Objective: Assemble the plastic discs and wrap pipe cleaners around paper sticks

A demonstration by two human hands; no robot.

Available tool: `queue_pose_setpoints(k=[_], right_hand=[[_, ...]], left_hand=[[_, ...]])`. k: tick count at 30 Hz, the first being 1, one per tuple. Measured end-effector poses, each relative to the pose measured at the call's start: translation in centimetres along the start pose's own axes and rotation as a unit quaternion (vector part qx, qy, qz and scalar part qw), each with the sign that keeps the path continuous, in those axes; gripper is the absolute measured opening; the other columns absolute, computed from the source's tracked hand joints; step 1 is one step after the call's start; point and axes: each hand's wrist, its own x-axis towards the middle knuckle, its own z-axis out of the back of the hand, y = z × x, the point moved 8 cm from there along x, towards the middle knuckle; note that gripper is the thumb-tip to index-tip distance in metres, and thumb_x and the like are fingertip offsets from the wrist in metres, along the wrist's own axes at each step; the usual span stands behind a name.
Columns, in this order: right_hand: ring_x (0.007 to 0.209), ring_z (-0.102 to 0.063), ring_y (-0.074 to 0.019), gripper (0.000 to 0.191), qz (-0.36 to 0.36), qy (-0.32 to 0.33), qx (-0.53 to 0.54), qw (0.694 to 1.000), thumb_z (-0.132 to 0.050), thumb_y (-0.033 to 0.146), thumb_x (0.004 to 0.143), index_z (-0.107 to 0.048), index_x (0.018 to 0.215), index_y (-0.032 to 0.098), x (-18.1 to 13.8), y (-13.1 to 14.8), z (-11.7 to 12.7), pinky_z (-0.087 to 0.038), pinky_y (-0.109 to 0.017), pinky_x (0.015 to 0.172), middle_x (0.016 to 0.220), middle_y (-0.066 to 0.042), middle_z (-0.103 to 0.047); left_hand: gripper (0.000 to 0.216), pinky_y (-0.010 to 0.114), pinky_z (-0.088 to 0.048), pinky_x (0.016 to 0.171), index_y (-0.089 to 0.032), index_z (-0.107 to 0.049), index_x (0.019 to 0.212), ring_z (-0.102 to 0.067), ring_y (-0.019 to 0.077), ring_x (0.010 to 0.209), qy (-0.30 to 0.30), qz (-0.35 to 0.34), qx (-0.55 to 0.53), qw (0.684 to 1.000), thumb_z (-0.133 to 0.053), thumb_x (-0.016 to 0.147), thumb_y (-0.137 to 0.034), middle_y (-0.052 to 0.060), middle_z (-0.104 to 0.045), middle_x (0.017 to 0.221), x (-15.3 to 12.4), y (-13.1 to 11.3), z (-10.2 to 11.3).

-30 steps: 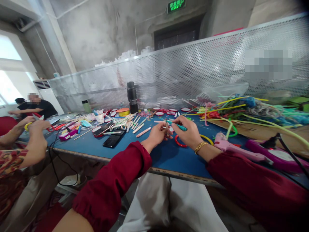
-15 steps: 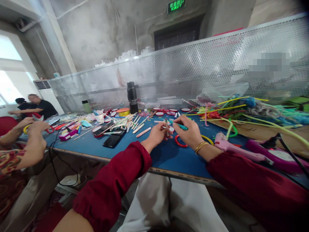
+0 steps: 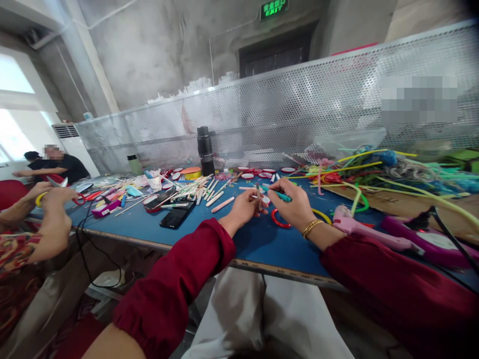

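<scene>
My left hand [image 3: 245,207] is closed in a pinch around a short thin stick [image 3: 258,189], which stands nearly upright between thumb and fingers. Close beside it on the right, my right hand [image 3: 294,202] grips a teal marker [image 3: 282,196]. The marker's front end points left at the stick; whether the two touch, I cannot tell. Below my right hand, a red loop [image 3: 279,219] and a yellow loop [image 3: 322,215], apparently scissor handles, rest on the blue table [image 3: 258,249].
Left of my hands lie a black phone [image 3: 174,217] and many pale sticks [image 3: 194,187]. A black bottle [image 3: 204,152] stands behind. On the right are a pink glue gun [image 3: 368,233], a purple power strip [image 3: 430,244] and coloured pipe cleaners [image 3: 396,169]. A co-worker's hands [image 3: 56,199] hold scissors.
</scene>
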Motion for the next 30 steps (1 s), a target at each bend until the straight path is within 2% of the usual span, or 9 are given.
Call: queue_pose_setpoints(k=[8, 16, 23, 30], right_hand=[[0.07, -0.062, -0.0193, 0.005, -0.008, 0.023, 0.004, 1.0, -0.06, 0.028, 0.085, -0.06, 0.081, 0.024, 0.0, -0.2, -0.5, -0.043, -0.033, 0.067, 0.075, -0.001, -0.068], [0.071, -0.064, -0.0194, 0.003, 0.021, 0.021, 0.023, 0.999, -0.061, 0.027, 0.087, -0.061, 0.087, 0.024, -0.3, 0.3, -0.5, -0.047, -0.032, 0.069, 0.078, -0.002, -0.069], [0.074, -0.067, -0.0196, 0.008, 0.035, 0.008, 0.041, 0.999, -0.061, 0.027, 0.087, -0.061, 0.094, 0.024, -0.3, 0.0, -0.6, -0.051, -0.032, 0.072, 0.082, -0.002, -0.07], [0.071, -0.065, -0.0193, 0.005, 0.03, -0.006, 0.012, 0.999, -0.062, 0.029, 0.087, -0.061, 0.086, 0.024, -0.3, -0.4, -0.3, -0.048, -0.032, 0.068, 0.077, -0.002, -0.069]], left_hand=[[0.011, 0.016, -0.043, 0.052, -0.018, -0.058, 0.097, -0.067, 0.0092, 0.058, -0.004, -0.001, -0.006, 1.0, -0.062, 0.092, -0.027, 0.003, -0.072, 0.086, 0.1, 0.0, 0.0], [0.009, 0.018, -0.044, 0.053, -0.018, -0.058, 0.097, -0.066, 0.0106, 0.059, -0.015, -0.01, -0.02, 1.0, -0.062, 0.089, -0.02, -0.001, -0.066, 0.076, 0.1, 0.2, 0.2], [0.015, 0.019, -0.045, 0.056, -0.016, -0.061, 0.102, -0.067, 0.0108, 0.061, -0.032, -0.009, -0.017, 0.999, -0.062, 0.087, -0.017, 0.002, -0.071, 0.082, 0.6, 0.9, 0.7], [0.017, 0.022, -0.049, 0.062, -0.016, -0.063, 0.103, -0.07, 0.0138, 0.069, -0.042, 0.006, -0.034, 0.999, -0.06, 0.087, -0.015, 0.005, -0.074, 0.088, 1.1, 1.6, 0.9]])
